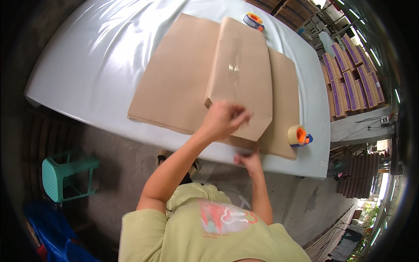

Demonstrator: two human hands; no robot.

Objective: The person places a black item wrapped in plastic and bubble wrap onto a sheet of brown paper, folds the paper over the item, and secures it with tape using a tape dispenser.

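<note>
A brown paper-wrapped package [244, 61] with clear tape along its top lies on flat sheets of brown paper [170, 74]. Its near end has folded, angled edges. Over the package's near left corner is my left hand [224, 118], its fingers curled and blurred; whether they pinch anything is unclear. My right hand [251, 162] is lower, at the near end beside the table edge. Its thumb stands apart from the fingers, which are blurred close to the paper's fold. A tape roll in a blue dispenser [298, 136] sits on the paper to the right.
Another tape dispenser [254, 21] lies beyond the package on the white-covered table [96, 56]. A green plastic stool [65, 177] stands on the floor at left, with a blue sheet [52, 231] below it. Stacked brown-and-purple boxes [351, 81] are at the right.
</note>
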